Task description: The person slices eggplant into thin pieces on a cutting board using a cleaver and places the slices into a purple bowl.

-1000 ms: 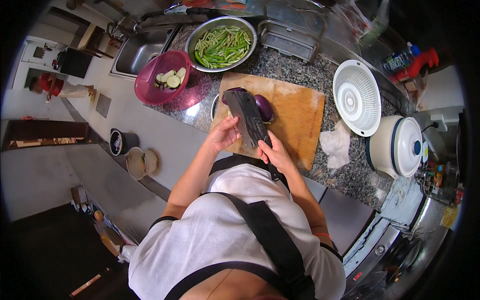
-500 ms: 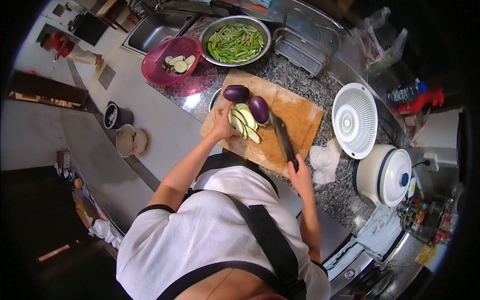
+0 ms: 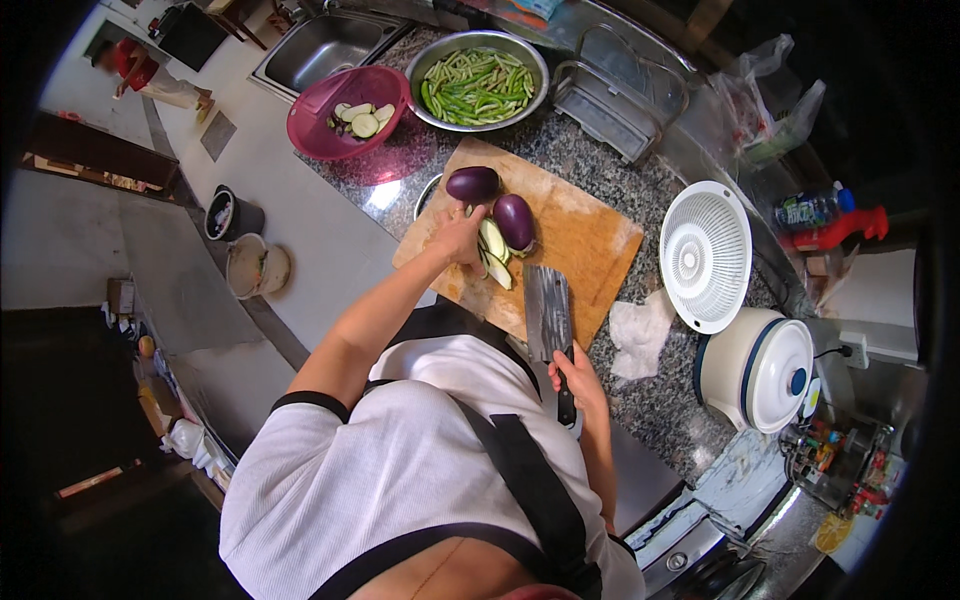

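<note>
Right hand [image 3: 578, 378] closed round cleaver [image 3: 549, 312] handle at board's [image 3: 585, 235] near edge, left hand [image 3: 458, 236] cupped over soft, slippery aubergine slices [image 3: 494, 250] mid-board beside two firm halves [image 3: 514, 220]; probably best pinched by skin edges.

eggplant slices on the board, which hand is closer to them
Left. The left hand rests right on the pale eggplant slices beside the two purple halves. The right hand is off toward the near edge of the cutting board, gripping the cleaver.
</note>
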Motion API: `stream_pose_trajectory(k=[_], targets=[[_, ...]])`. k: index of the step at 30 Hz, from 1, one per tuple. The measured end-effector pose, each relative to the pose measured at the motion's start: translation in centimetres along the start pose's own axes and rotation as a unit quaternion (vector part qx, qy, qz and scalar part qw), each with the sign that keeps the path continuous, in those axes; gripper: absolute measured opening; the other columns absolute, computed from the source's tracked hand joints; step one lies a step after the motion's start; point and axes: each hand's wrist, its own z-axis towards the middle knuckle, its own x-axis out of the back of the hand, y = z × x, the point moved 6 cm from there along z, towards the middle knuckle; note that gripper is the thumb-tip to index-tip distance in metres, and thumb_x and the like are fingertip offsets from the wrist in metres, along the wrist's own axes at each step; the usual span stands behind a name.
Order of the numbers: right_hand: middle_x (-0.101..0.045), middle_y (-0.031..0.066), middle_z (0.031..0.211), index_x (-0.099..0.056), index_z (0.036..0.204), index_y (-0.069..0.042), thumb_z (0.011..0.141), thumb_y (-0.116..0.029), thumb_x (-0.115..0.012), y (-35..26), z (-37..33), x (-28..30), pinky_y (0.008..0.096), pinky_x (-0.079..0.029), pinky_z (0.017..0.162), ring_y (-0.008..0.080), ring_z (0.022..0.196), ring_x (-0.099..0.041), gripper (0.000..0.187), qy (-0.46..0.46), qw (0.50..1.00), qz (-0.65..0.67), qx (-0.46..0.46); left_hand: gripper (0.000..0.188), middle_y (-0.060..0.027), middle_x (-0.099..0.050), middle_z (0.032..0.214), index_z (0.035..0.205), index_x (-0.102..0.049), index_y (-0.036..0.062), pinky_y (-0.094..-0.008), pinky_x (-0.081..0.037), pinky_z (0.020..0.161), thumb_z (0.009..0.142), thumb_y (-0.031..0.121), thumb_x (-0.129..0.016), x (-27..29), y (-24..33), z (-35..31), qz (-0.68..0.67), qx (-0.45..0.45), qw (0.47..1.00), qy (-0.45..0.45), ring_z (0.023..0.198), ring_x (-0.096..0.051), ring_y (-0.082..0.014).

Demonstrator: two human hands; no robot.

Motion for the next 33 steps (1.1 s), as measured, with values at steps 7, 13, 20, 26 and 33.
stream_pose_trajectory(k=[7, 13, 20, 26, 33], targets=[[-0.05, 0.0049, 0.07, -0.044, 0.105, -0.009, 0.093, -0.016, -0.05, 3.0, 1.9, -2.4, 0.0252, -0.038, 0.045, 0.01, 0.051, -0.043, 0.015, -0.047, 0.987, 0.148, -0.032, 0.092, -0.0223, -0.052, 0.113, 0.116, -0.049, 0.0067, -0.0474, -0.041, 0.089, 0.037, 0.032, -0.088, -1.8, -0.7, 0.2, -0.023, -0.112, 0.992, 0.055, 0.115, -0.04, -0.0408], [-0.049, 0.0048, 0.072, -0.042, 0.106, -0.011, 0.093, -0.016, -0.051, 3.6, 1.8, -4.1, 0.0236, -0.037, 0.045, 0.0096, 0.052, -0.043, 0.017, -0.041, 0.985, 0.167, -0.019, 0.077, -0.0189, -0.059, 0.096, 0.105, -0.051, 0.0057, -0.0414, -0.046, 0.08, 0.042, 0.024, -0.089, -2.1, -1.8, 0.4, -0.146, -0.143, 0.979, 0.009, 0.095, -0.055, -0.0342], [-0.049, 0.0061, 0.072, -0.042, 0.104, -0.012, 0.094, -0.014, -0.049, 3.6, 1.1, -7.1, 0.0231, -0.035, 0.043, 0.0101, 0.051, -0.041, 0.013, 0.009, 0.959, 0.282, 0.006, 0.045, -0.0002, -0.06, 0.087, 0.092, -0.05, 0.0072, -0.0238, -0.046, 0.073, 0.062, 0.007, -0.083, -3.7, -4.9, 2.0, -0.462, -0.158, 0.864, -0.124, 0.082, -0.056, -0.0099], [-0.049, 0.0067, 0.071, -0.044, 0.099, -0.011, 0.094, -0.016, -0.049, 4.7, 1.3, -9.1, 0.0222, -0.032, 0.044, 0.01, 0.051, -0.04, 0.008, 0.077, 0.94, 0.333, 0.004, 0.049, -0.0007, -0.06, 0.091, 0.1, -0.052, 0.0095, -0.0253, -0.047, 0.07, 0.062, 0.008, -0.083, -2.5, -6.3, 2.0, -0.564, -0.102, 0.784, -0.24, 0.081, -0.057, -0.0117], [-0.047, 0.0062, 0.069, -0.044, 0.098, -0.01, 0.093, -0.017, -0.052, 6.5, 1.4, -10.6, 0.0234, -0.033, 0.044, 0.0098, 0.051, -0.039, 0.012, 0.141, 0.921, 0.363, 0.017, 0.055, -0.0052, -0.06, 0.111, 0.121, -0.048, 0.0079, -0.0313, -0.048, 0.089, 0.072, 0.005, -0.074, 4.2, -9.6, 1.5, -0.694, -0.129, 0.645, -0.292, 0.099, -0.06, -0.0156]])
